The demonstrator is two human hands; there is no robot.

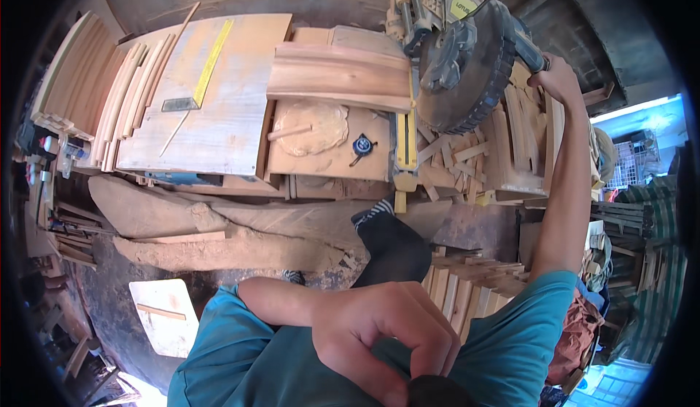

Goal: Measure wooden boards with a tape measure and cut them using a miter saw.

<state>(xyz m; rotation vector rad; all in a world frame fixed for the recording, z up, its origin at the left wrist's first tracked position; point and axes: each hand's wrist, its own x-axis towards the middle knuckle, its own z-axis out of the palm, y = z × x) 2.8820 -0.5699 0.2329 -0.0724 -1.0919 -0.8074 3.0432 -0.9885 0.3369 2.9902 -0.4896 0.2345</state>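
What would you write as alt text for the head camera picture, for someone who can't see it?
A person's right hand grips the handle of a chop saw beside a moulded wooden board on a dusty workbench. The left hand rests curled against their teal shirt. Offcuts lie below the saw.

On the surface [219, 137] the board [339, 75] lies left of the saw [467, 64]; offcuts [467, 155] lie near and right of the saw; curved strips [127, 94] stack at far left
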